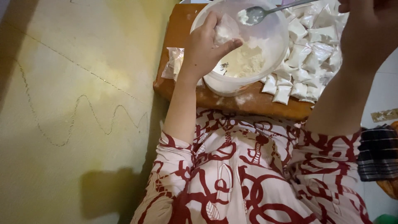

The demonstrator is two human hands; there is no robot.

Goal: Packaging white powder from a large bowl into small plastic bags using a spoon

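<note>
My left hand (203,49) pinches a small plastic bag (226,31) of white powder over the translucent bowl (265,62) on the wooden board (248,103). My right hand (367,29) grips a spoon (257,14) loaded with powder, just beside the bag's mouth. Filled packets (306,66) lie piled right of the bowl.

Bowl (244,79) on wooden board (182,25), powder (244,62) inside. Filled packets (306,62) heaped right of bowl; empty bags (172,62) left. Left hand (205,49) holds small bag (226,31) over bowl, spoon (255,14) just right, above.
</note>
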